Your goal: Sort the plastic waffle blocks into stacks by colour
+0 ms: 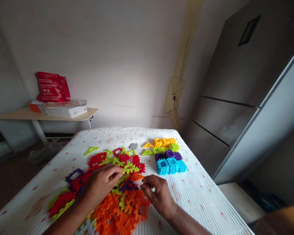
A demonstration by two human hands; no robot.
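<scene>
My left hand (107, 178) is closed in a pinch over the pile. At its fingertips is a yellow-green interlocking plastic piece (131, 168), apparently between them. My right hand (159, 195) is curled at the pile's right edge, thumb and fingers drawn together; whatever they may hold is hidden. A dark purple piece (128, 185) lies between the hands. Below it spreads a heap of orange pieces (123, 212), with red pieces (97, 159) behind my left hand. My left forearm covers part of the pile.
Sorted stacks stand at the right: light blue pieces (171, 165), purple pieces (170, 154), and yellow pieces (164, 142). A grey piece (133, 146) lies farther back on the white dotted tablecloth (198, 202). A refrigerator (225, 98) stands right; a side table (17, 114) stands left.
</scene>
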